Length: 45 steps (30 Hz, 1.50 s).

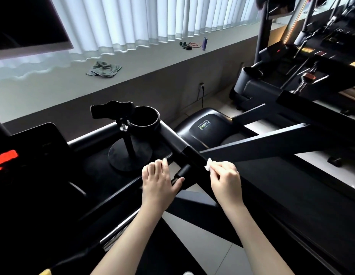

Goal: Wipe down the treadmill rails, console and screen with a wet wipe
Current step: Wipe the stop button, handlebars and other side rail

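Now right hand (225,177) pinches wet wipe (208,165) against rail (192,155); left hand (157,179) rests relaxed on console (93,175).

The right hand (225,176) pinches a white wipe (209,164) against the black rail (192,155). The left hand (157,180) rests flat beside it. A cup holder (144,120) (round and dark) sits behind, near a stand (125,135).

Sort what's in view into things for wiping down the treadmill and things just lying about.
For the job: wet wipe, pinched in the right hand at the rail; left hand; console; screen.
Lying about: grey cloth, purple bottle and bands on the sill; phone stand.
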### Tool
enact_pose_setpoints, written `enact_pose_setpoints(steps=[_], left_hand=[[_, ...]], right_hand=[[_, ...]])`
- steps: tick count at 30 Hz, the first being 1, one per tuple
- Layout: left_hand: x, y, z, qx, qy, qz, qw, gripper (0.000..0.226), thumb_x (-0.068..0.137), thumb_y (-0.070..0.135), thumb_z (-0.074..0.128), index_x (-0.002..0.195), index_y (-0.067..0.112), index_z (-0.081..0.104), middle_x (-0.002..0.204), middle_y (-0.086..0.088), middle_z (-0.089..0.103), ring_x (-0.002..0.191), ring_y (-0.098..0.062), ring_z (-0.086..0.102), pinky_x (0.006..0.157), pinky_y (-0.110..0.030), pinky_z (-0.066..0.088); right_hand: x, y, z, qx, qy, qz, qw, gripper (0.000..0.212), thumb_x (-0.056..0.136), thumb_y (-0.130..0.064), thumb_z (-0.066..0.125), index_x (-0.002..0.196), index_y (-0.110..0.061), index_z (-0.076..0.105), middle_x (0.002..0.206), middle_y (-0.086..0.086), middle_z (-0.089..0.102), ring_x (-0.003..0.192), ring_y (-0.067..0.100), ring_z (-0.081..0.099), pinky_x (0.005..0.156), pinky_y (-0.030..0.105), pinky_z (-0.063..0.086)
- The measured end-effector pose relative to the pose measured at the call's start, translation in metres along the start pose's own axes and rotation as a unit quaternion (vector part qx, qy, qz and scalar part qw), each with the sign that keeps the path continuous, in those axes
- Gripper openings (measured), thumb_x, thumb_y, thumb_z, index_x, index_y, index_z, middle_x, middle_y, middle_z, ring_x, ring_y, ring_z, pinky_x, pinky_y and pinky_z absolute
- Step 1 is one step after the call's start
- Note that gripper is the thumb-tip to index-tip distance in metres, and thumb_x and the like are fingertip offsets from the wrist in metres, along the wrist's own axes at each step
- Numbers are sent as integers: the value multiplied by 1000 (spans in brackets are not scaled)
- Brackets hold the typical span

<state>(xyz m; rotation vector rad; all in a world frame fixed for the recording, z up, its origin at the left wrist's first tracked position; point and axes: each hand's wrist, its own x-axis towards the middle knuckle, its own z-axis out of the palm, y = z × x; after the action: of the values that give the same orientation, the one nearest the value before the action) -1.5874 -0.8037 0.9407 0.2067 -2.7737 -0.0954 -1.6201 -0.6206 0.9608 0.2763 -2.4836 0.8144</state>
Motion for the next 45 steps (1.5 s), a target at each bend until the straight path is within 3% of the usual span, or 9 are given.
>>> enact_pose_setpoints(steps=[4, 8, 13, 18, 24, 30, 38, 41, 45], left_hand=[[-1, 0, 1, -6, -7, 0, 1000, 82, 82, 62, 33, 123, -4, 59, 107, -13, 54, 100, -30, 45, 97, -43, 29], [-3, 1, 1, -11, -8, -3, 1000, 82, 83, 62, 34, 124, -5, 58, 109, -14, 54, 101, -31, 45, 98, -44, 30], [-1, 1, 1, -15, -2, -3, 1000, 81, 83, 61, 34, 124, -5, 58, 110, -15, 54, 103, -31, 44, 99, -45, 30], [-2, 1, 3, -12, 7, 0, 1000, 81, 83, 60, 34, 123, -6, 58, 110, -16, 55, 104, -30, 42, 100, -45, 28], [-3, 0, 3, -6, 20, -1, 1000, 81, 84, 60, 33, 124, -6, 57, 109, -16, 55, 102, -30, 41, 99, -45, 29], [-3, 0, 4, -5, 26, 3, 1000, 80, 84, 60, 33, 124, -5, 57, 109, -15, 55, 102, -29, 40, 99, -46, 30], [-4, -1, 6, 2, 41, 5, 999, 78, 87, 59, 34, 126, -5, 56, 110, -14, 54, 102, -29, 40, 99, -48, 34], [-5, -1, 7, 11, 40, 10, 999, 77, 87, 59, 38, 126, -4, 55, 111, -15, 53, 103, -29, 40, 99, -47, 33], [-5, -1, 7, -4, 46, 23, 999, 76, 87, 58, 35, 126, -4, 55, 116, -16, 53, 107, -29, 41, 99, -48, 36]], right_hand=[[20, -13, 16, 18, -22, 25, 999, 14, 85, 1, 68, 75, -8, 72, 75, 4, 70, 72, 29, 63, 71, 25, 43], [32, -21, 28, 32, -68, 47, 996, 14, 89, -2, 63, 81, -8, 74, 81, 6, 71, 78, 35, 61, 71, 30, 44], [1, -7, -9, 7, -45, 15, 999, 18, 82, 7, 66, 82, -9, 74, 84, -1, 73, 84, 26, 65, 78, 13, 36], [24, -15, 8, 25, -48, 13, 998, 21, 86, 1, 60, 71, -9, 70, 73, 0, 72, 71, 25, 67, 67, 17, 38], [-17, -12, -9, -29, 8, -18, 999, 16, 79, 11, 72, 73, -5, 69, 85, 1, 68, 82, 25, 62, 80, 13, 39], [-7, -23, 21, -92, 36, -72, 993, 24, 71, 16, 73, 73, -7, 67, 83, 2, 62, 80, 23, 53, 75, 22, 46], [-37, -8, 17, -148, 51, -109, 982, 26, 75, 17, 67, 87, -5, 71, 91, 0, 64, 89, 18, 51, 80, 27, 50], [-25, -19, 34, -149, 53, -125, 980, 20, 84, 4, 58, 92, -4, 74, 90, 2, 66, 92, 17, 50, 78, 28, 53], [-39, -8, 20, -156, 63, -123, 978, 21, 81, 4, 63, 96, -7, 74, 98, -1, 68, 94, 17, 52, 82, 27, 50]])
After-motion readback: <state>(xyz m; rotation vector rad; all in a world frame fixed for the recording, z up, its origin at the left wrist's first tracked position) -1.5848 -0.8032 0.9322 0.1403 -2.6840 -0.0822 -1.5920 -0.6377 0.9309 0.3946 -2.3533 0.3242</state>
